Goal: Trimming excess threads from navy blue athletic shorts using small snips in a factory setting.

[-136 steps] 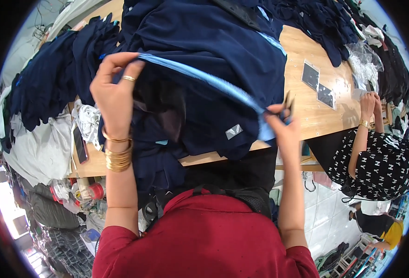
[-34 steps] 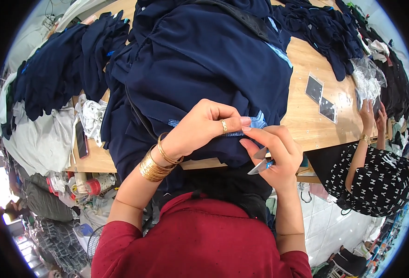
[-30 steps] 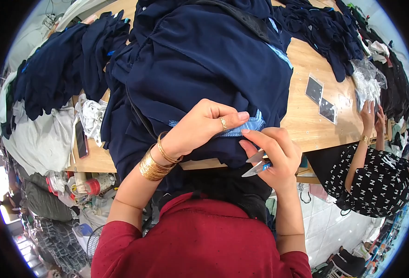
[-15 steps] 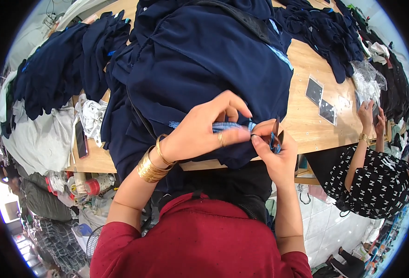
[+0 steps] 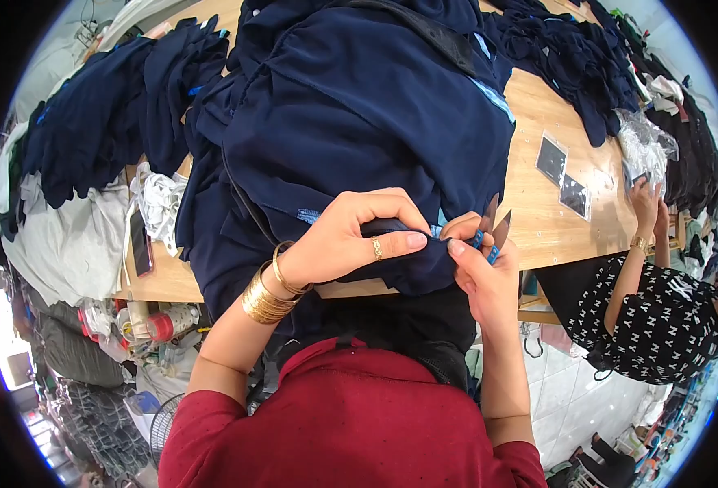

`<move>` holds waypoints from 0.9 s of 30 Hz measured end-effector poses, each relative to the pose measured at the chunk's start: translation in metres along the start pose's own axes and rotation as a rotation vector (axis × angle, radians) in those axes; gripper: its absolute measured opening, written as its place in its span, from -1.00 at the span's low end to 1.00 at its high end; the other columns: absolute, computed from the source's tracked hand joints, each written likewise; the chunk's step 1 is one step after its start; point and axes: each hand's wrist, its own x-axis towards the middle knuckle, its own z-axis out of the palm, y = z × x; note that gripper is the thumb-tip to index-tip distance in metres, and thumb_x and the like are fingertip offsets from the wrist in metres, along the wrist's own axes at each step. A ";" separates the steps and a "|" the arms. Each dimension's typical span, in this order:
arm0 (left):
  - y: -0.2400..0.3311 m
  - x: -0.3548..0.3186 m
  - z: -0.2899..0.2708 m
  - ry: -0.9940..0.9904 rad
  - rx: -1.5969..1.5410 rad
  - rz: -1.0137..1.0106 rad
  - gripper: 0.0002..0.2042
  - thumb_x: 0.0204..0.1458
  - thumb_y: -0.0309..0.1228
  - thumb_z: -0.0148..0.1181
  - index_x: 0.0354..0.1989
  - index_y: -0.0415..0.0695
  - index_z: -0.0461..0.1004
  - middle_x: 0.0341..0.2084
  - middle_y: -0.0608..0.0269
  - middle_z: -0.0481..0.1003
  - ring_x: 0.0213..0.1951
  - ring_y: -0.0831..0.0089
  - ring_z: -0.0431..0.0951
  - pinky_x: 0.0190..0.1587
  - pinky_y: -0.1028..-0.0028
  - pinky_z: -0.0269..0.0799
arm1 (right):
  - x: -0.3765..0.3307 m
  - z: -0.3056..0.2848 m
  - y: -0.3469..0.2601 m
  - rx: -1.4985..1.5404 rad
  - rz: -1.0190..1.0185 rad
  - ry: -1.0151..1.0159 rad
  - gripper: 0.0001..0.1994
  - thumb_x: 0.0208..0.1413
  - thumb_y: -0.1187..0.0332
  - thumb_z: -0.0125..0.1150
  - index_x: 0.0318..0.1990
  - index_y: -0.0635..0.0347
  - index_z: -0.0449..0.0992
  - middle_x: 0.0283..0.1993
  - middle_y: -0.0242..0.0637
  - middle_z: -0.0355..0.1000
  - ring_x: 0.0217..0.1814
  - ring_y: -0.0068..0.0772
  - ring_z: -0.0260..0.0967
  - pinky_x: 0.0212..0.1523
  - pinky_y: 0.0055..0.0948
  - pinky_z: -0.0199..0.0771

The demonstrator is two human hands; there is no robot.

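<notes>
A: Since half a second ago the left hand point(image 5: 351, 240) has curled tighter over the garment's edge, and the right hand point(image 5: 481, 272) has come in closer, so the 2 hands now meet at the near edge of the wooden table point(image 5: 554, 220).

B: What are the fingers doing?

A: The left fingers point(image 5: 400, 241) are closed, pinching a fold of the dark navy garment point(image 5: 351, 122) with a bit of light blue trim showing at the pinch. The right hand is closed around small thread snips point(image 5: 491, 230), whose 2 dark blades stick up above the knuckles, slightly parted. The right thumb presses against the same fold.

B: And where does the garment lie?

A: It is heaped on the table straight ahead of the person, spilling over the near edge toward the red top point(image 5: 351, 423). The held fold sits just past that edge, between the 2 hands.

B: Anything else close by?

A: Gold bangles point(image 5: 265, 293) circle the left wrist. More navy clothes point(image 5: 107, 114) are piled to the left, beside a phone point(image 5: 139, 241) lying flat. 2 small dark cards point(image 5: 562, 175) rest on the bare wood to the right. Farther right, another person's hand point(image 5: 644, 199) reaches onto the table near clear plastic bags point(image 5: 644, 138).
</notes>
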 end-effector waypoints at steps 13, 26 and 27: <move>0.004 -0.002 0.003 0.051 0.011 -0.062 -0.90 0.03 -0.47 0.19 -0.40 -0.27 0.50 -0.47 0.36 0.42 -0.45 0.68 0.33 -0.39 0.65 0.21 | -0.015 0.003 -0.014 -1.013 -0.715 0.195 -0.65 -0.10 0.30 0.35 -0.14 0.18 0.47 -0.48 -0.36 0.37 -0.54 -0.44 0.30 -0.51 -0.51 0.27; 0.003 -0.001 0.006 0.071 0.111 -0.003 -0.91 0.01 -0.49 0.22 -0.38 -0.26 0.52 -0.47 0.32 0.45 -0.42 0.64 0.39 -0.36 0.63 0.27 | -0.016 0.002 -0.009 -1.226 -0.803 0.219 -0.69 -0.16 0.29 0.37 -0.22 0.13 0.52 -0.54 -0.39 0.32 -0.57 -0.40 0.26 -0.56 -0.45 0.23; 0.004 -0.001 0.006 0.067 0.114 -0.009 -0.91 0.01 -0.49 0.22 -0.38 -0.26 0.52 -0.47 0.32 0.46 -0.42 0.63 0.40 -0.35 0.63 0.28 | -0.016 0.002 -0.009 -1.226 -0.802 0.220 -0.69 -0.16 0.29 0.37 -0.22 0.13 0.52 -0.54 -0.39 0.32 -0.57 -0.40 0.26 -0.56 -0.45 0.23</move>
